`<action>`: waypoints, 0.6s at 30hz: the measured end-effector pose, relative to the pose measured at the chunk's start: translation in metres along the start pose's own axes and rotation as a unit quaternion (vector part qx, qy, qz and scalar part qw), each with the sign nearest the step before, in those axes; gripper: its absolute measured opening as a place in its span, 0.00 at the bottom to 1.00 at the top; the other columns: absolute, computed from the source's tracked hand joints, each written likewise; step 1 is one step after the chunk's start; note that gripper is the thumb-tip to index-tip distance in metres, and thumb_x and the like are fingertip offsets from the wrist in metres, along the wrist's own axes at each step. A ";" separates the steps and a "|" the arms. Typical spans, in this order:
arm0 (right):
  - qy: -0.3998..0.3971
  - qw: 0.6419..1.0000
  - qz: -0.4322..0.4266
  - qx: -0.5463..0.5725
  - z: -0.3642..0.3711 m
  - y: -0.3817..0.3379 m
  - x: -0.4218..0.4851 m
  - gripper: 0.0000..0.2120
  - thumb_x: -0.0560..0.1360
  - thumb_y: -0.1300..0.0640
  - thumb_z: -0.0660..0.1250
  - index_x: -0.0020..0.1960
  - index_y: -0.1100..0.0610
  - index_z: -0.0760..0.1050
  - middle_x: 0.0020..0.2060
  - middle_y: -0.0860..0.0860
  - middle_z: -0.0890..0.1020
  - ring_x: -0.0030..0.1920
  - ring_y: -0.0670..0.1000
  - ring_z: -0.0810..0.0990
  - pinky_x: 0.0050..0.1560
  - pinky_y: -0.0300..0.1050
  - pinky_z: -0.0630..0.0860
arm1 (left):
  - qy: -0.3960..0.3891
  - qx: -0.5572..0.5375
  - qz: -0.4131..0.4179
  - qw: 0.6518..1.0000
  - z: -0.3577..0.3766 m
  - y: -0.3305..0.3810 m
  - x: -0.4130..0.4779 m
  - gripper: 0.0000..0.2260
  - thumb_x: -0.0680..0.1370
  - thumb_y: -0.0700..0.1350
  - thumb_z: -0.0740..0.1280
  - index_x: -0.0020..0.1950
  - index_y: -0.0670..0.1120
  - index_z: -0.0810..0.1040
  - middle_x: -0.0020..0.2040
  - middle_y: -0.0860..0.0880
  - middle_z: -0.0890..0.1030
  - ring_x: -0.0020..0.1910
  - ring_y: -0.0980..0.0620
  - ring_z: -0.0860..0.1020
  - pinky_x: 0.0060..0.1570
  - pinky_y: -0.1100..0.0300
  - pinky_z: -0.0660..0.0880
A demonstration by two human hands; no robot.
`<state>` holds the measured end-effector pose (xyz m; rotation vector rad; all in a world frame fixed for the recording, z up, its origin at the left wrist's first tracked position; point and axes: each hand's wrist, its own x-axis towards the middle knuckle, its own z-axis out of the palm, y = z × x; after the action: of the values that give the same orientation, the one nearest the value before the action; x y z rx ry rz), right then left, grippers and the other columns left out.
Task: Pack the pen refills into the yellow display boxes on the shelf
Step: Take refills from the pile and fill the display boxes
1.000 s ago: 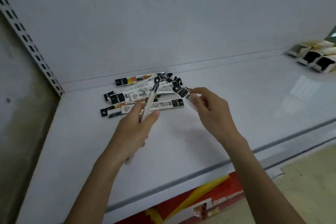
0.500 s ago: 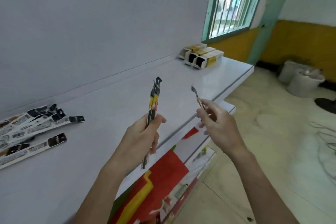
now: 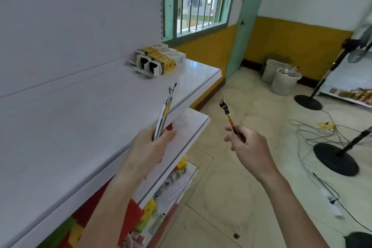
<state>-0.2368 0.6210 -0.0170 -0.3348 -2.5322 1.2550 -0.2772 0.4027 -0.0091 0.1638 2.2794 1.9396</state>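
Gripped upright in the left hand (image 3: pixel 149 147), between thumb and curled fingers, is a thin bundle of refill packs (image 3: pixel 166 110), its upper ends rising above the fist over the white shelf (image 3: pixel 80 117). A single refill pack (image 3: pixel 228 116) is pinched near its lower end by the right hand (image 3: pixel 249 145), out over the floor (image 3: pixel 241 187) and apart from the bundle. Several yellow display boxes (image 3: pixel 159 61) are seen lying side by side at the shelf's far end, well beyond both hands. Print on packs and boxes is too blurred to be read.
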 end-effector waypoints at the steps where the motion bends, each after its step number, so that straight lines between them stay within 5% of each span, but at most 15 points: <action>1: 0.000 1.000 0.009 0.001 -0.003 0.007 0.008 0.08 0.78 0.55 0.60 0.48 0.54 0.78 0.43 0.44 0.82 0.33 0.41 0.77 0.31 0.29 0.70 | 0.001 0.000 -0.003 1.000 0.006 0.002 0.009 0.14 0.78 0.46 0.63 0.33 0.46 0.68 0.23 0.56 0.65 0.21 0.57 0.62 0.24 0.62 0.60; 6: -0.002 0.999 0.019 0.026 -0.006 0.027 0.056 0.09 0.79 0.54 0.58 0.50 0.52 0.77 0.38 0.46 0.81 0.33 0.41 0.77 0.31 0.30 0.70 | 0.010 0.002 -0.008 1.000 0.029 0.009 0.067 0.14 0.79 0.45 0.61 0.34 0.46 0.71 0.20 0.55 0.66 0.22 0.55 0.63 0.25 0.61 0.60; 14: -0.031 0.999 -0.033 -0.007 0.011 0.019 0.169 0.10 0.80 0.54 0.56 0.49 0.54 0.76 0.35 0.55 0.80 0.31 0.41 0.76 0.40 0.51 0.74 | 0.033 -0.015 -0.023 0.999 0.038 0.031 0.166 0.12 0.79 0.45 0.60 0.37 0.43 0.73 0.20 0.56 0.65 0.22 0.56 0.63 0.27 0.62 0.62; 18: -0.027 0.998 -0.050 0.015 0.027 0.011 0.219 0.11 0.80 0.55 0.56 0.54 0.51 0.77 0.34 0.50 0.80 0.30 0.36 0.74 0.32 0.33 0.68 | 0.044 -0.007 -0.014 0.999 0.031 0.040 0.202 0.13 0.79 0.48 0.60 0.39 0.43 0.74 0.23 0.54 0.66 0.24 0.54 0.64 0.26 0.63 0.63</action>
<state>-0.4497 0.6807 -0.0069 -0.1683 -2.5375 1.2802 -0.4706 0.4742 0.0173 0.0438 2.3076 1.9873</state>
